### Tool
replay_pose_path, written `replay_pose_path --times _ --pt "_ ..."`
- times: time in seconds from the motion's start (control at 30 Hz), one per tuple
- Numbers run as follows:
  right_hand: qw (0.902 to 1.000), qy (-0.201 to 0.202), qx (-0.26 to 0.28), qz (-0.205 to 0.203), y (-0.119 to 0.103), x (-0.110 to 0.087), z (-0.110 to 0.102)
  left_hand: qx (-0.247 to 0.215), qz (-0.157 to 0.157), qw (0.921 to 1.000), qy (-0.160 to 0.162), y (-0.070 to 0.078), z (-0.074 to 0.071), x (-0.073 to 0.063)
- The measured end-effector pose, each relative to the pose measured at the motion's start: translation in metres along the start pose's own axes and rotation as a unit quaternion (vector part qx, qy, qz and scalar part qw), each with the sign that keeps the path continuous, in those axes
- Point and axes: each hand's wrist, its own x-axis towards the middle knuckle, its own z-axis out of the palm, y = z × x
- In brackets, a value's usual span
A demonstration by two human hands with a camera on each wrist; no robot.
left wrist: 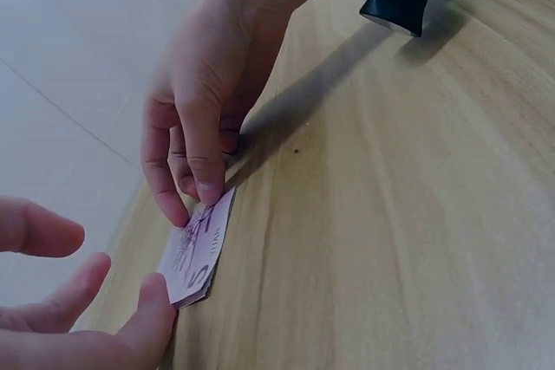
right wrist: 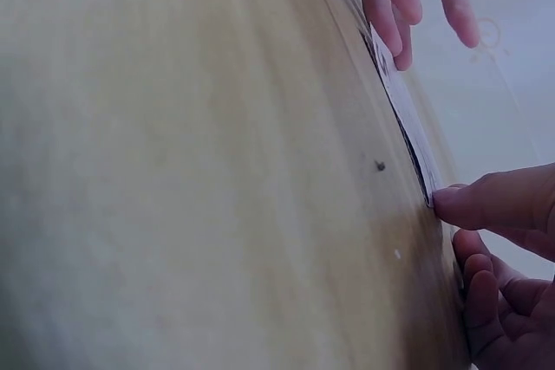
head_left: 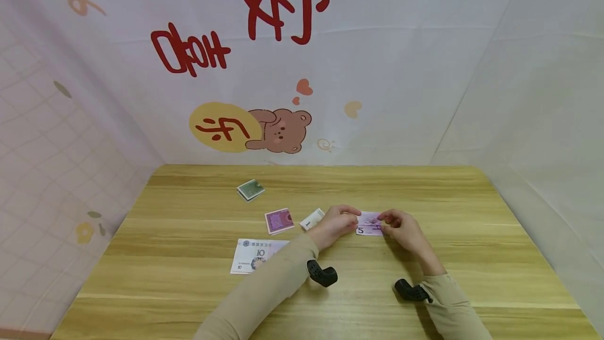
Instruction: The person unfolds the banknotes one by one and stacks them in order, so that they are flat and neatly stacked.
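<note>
A folded purple 5 banknote (head_left: pixel 369 223) lies flat on the table between both hands, and several paper layers show at its near edge in the left wrist view. My left hand (head_left: pixel 336 226) touches its left end with a fingertip, the other fingers spread apart. At the opposite end, my right hand (head_left: pixel 405 230) pinches the banknote (left wrist: pixel 196 253) between thumb and finger. The right wrist view shows the right thumb (right wrist: pixel 494 201) against the note's end, with the remaining fingers curled below it.
Left of the hands lie a folded 1 note (head_left: pixel 312 220), a folded purple note (head_left: pixel 279 221), a folded green note (head_left: pixel 251 190) and a flat 10 note (head_left: pixel 250 256), partly covered by the left sleeve. A printed white cloth (head_left: pixel 401 67) hangs behind the wooden table (head_left: pixel 189 298).
</note>
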Motion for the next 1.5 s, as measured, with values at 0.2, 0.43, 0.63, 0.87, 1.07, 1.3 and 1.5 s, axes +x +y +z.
replay_pose_path --times 0.2,0.43,0.63,0.87,1.07,1.3,1.5 --pt "1.0 0.0 -0.001 -0.003 0.0 0.0 0.001 0.017 0.001 0.9998 0.012 -0.001 0.002 0.002" --pt "1.0 0.004 -0.004 -0.006 0.001 -0.001 0.001 0.053 0.018 0.9984 -0.004 0.005 0.007 0.0" --pt "0.9999 0.003 -0.004 -0.01 0.002 0.0 0.001 0.032 0.021 0.9993 -0.003 0.007 0.013 0.003" --pt "0.9999 0.002 -0.008 -0.013 0.004 0.0 0.001 0.03 0.029 0.999 0.02 0.005 0.017 0.007" --pt "0.9998 0.003 -0.008 -0.018 0.001 -0.001 0.0 0.001 0.05 0.9985 0.024 0.002 0.021 0.008" --pt "0.9995 -0.001 0.028 -0.016 -0.008 -0.007 0.001 -0.065 0.035 0.9972 0.012 -0.001 0.02 0.009" --pt "0.9967 -0.007 0.08 -0.01 -0.03 -0.014 0.001 -0.074 0.048 0.996 0.015 -0.009 0.017 0.008"
